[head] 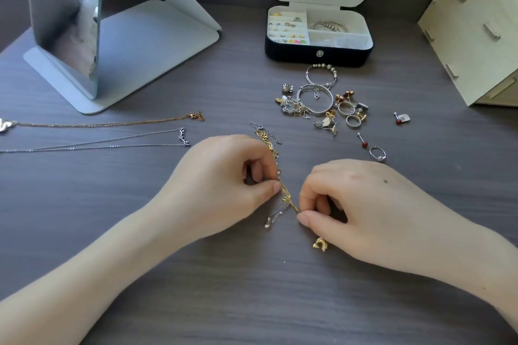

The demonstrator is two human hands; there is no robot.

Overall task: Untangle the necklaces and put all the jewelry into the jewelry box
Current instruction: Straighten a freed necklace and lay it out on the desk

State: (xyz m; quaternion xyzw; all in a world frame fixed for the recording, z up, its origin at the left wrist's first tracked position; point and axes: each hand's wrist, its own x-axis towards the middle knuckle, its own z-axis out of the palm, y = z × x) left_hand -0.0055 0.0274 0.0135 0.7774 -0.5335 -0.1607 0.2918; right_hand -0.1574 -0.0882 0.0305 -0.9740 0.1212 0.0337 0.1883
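Your left hand [224, 185] and right hand [350, 204] each pinch the gold-and-silver tangle [287, 194] at near centre. The open jewelry box [294, 56] sits far right. Pull hard and the knot likely tightens, or a thin chain snaps. Your fingers hide the knot; chain count unclear.

Gold & silver necklaces [287, 194] tangled; jewelry box [294, 56] open, far side.
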